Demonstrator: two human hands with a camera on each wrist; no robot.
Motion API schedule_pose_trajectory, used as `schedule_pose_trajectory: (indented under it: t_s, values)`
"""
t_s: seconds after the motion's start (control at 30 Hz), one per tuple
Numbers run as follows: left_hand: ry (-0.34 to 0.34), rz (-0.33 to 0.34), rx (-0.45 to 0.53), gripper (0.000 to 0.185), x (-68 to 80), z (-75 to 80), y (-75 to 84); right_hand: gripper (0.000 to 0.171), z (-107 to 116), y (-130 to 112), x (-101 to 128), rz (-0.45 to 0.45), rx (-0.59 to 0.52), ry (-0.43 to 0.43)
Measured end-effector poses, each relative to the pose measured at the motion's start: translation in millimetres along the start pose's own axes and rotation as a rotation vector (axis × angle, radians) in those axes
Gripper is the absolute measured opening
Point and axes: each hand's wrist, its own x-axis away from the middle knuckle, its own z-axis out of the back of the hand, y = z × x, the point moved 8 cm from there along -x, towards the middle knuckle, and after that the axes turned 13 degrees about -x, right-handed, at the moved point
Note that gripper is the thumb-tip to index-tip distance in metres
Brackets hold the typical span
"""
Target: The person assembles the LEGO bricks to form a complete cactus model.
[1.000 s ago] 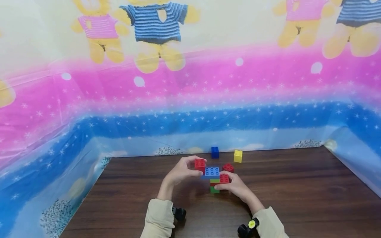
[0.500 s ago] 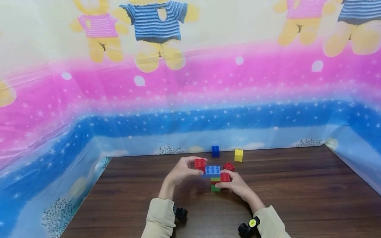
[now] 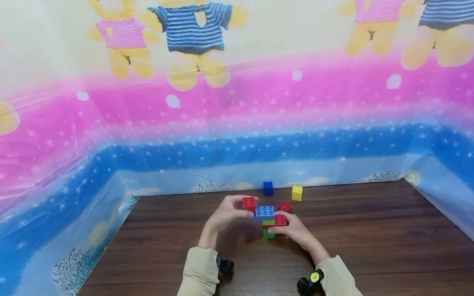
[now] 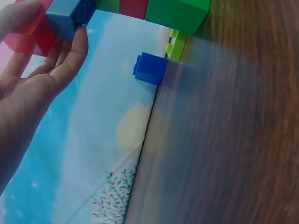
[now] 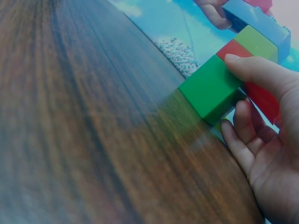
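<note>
In the head view, my left hand (image 3: 224,213) pinches a red brick (image 3: 249,203) that sits on the left end of a light-blue brick (image 3: 264,211). My right hand (image 3: 294,231) grips the stack beneath, with its thumb against the lower part. That stack, in the right wrist view, runs from a green brick (image 5: 210,88) through a red layer (image 5: 232,49) to a lime brick (image 5: 258,43), with the light-blue brick across its top. A second red brick (image 3: 280,220) juts out to the right, partly hidden by my right hand's fingers.
Farther back on the brown table (image 3: 155,246) stand a dark-blue brick (image 3: 268,188) and a yellow brick (image 3: 297,193). Another red brick (image 3: 284,207) lies just behind my right hand. A printed cloth (image 3: 207,154) rises along the table's back edge.
</note>
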Motion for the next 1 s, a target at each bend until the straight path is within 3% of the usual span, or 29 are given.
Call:
schedule_pose_trajectory:
  t_s: [0.27,0.6,1.0]
  values:
    - [0.005,0.022,0.000,0.050,-0.5,-1.3,0.6,0.056,2.6,0.8,0.5,-0.024,0.012,0.028]
    - [-0.001,0.003,0.011,0.050,-4.2,-4.2,3.8,0.054,6.6,1.9,0.2,-0.015,0.006,0.032]
    - [0.009,0.026,-0.019,0.048,3.5,0.8,4.7,0.056,1.0,4.2,-2.9,-0.031,-0.016,0.014]
